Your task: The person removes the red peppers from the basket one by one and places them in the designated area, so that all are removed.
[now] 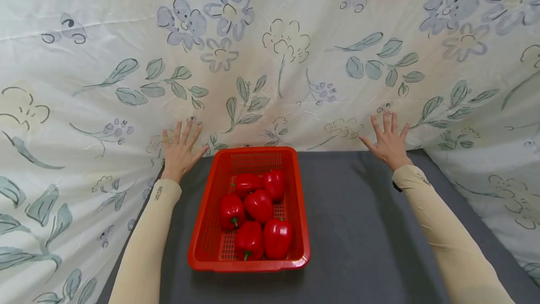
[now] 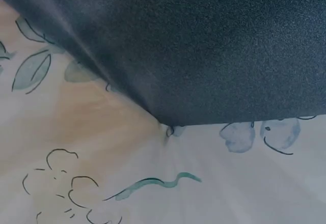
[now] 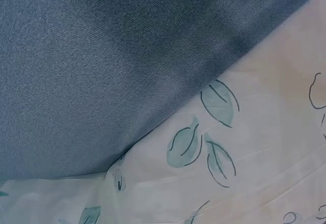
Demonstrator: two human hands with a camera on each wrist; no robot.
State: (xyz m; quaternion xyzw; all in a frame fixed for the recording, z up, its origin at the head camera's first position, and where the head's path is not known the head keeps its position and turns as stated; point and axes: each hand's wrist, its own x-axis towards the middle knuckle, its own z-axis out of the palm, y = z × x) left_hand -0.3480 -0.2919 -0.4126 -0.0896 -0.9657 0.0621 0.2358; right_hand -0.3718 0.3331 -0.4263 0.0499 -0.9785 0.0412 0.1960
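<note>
In the head view a red plastic basket [image 1: 196, 233] stands left of centre on a dark grey table. Several glossy red bell peppers [image 1: 259, 205] lie in it, some with green stems showing. My left hand [image 1: 179, 151] is spread beyond the basket's far left corner, fingers straight, holding nothing. Well to the right of the basket, my right hand [image 1: 389, 140] is likewise spread with nothing in it. Neither hand shows in the wrist views, where only table and cloth appear.
Floral cloth [image 1: 261, 74] hangs behind the table and along both sides. The dark grey tabletop [image 1: 346, 229] extends right of the basket. Its far corners meet the cloth in the left wrist view and the right wrist view.
</note>
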